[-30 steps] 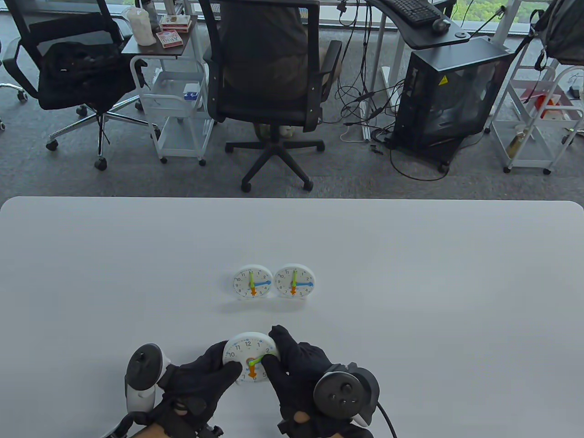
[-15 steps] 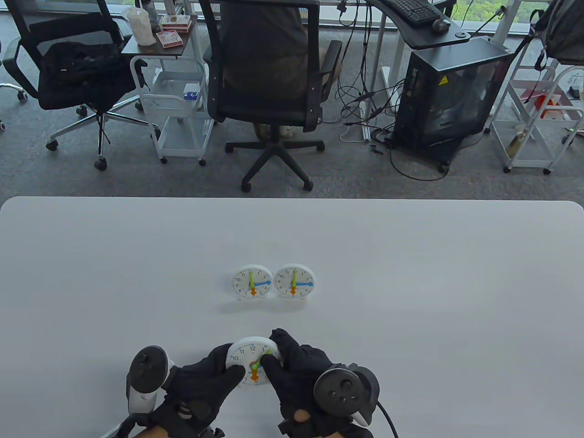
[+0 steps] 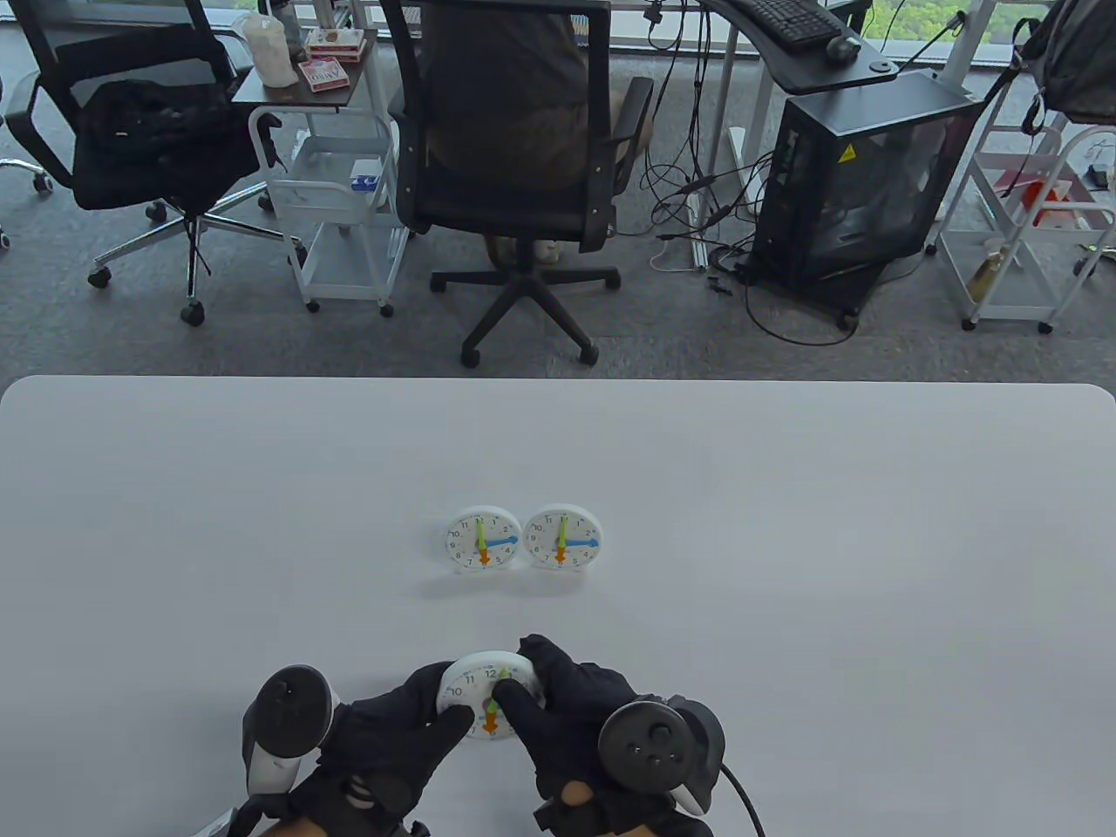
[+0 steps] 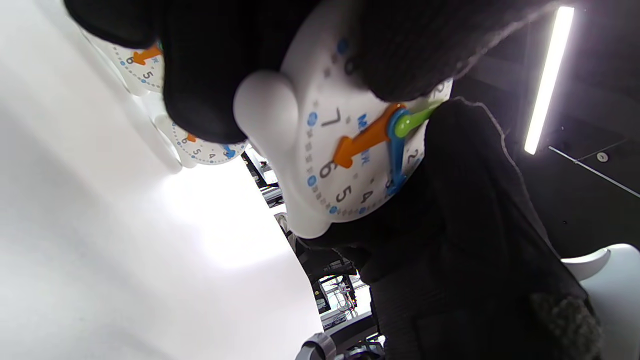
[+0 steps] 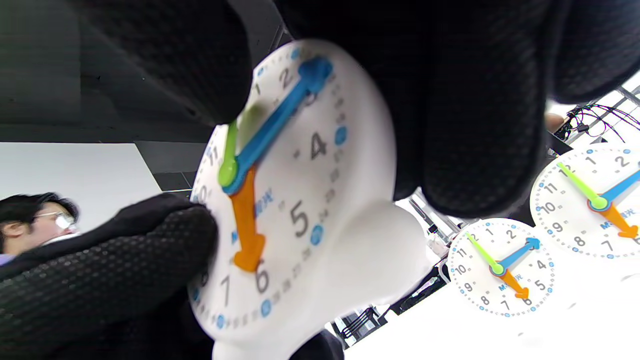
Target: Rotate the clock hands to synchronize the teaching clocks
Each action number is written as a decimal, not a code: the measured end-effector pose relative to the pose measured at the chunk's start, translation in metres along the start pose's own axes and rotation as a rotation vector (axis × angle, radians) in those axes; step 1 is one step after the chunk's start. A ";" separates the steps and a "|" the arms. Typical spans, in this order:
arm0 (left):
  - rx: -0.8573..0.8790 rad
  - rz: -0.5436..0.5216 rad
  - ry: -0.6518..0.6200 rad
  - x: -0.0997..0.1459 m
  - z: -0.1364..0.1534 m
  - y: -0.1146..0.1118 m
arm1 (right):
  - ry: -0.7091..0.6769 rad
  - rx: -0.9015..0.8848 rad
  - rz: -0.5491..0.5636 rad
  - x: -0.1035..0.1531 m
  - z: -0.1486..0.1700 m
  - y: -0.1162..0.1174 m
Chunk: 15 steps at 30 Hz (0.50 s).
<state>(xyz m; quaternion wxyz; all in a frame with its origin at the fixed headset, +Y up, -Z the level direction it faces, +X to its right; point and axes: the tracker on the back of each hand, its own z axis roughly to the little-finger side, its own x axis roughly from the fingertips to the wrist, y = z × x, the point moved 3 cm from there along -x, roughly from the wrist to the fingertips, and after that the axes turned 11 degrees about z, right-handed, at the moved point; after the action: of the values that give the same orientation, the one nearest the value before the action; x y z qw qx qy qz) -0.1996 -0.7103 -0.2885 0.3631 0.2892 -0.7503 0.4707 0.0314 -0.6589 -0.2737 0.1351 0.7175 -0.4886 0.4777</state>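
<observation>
I hold a small white teaching clock [image 3: 478, 693] just above the table's front edge. My left hand [image 3: 410, 728] grips its left rim. My right hand [image 3: 558, 697] wraps its right rim, and a fingertip [image 3: 513, 693] presses the green hand. In the right wrist view the clock [image 5: 295, 200] shows its orange hand at 6, blue hand near 3, green hand near 12. It also shows in the left wrist view [image 4: 350, 145]. Two matching clocks [image 3: 482, 540] [image 3: 562, 538] stand side by side at mid-table, green hands up, blue hands at 3, orange hands at 6.
The white table [image 3: 785, 523] stretches wide to both sides. Beyond its far edge stand office chairs [image 3: 510, 131], a white cart [image 3: 336, 174] and a black computer case [image 3: 859, 174].
The held clock moved slightly lower and toward me. Its green hand swung from pointing right of 12 up toward 12 under my right fingertip.
</observation>
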 end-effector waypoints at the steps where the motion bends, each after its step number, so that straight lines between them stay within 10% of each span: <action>1: -0.009 0.000 -0.002 0.000 -0.001 0.000 | 0.000 0.001 0.000 0.000 0.000 0.000; 15: -0.049 0.004 -0.006 0.000 -0.003 -0.001 | 0.012 0.021 -0.016 0.000 0.001 0.001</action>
<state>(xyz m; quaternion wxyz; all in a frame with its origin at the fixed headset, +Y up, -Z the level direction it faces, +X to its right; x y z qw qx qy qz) -0.1985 -0.7081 -0.2869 0.3670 0.2799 -0.7633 0.4520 0.0311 -0.6599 -0.2742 0.1342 0.7199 -0.4771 0.4859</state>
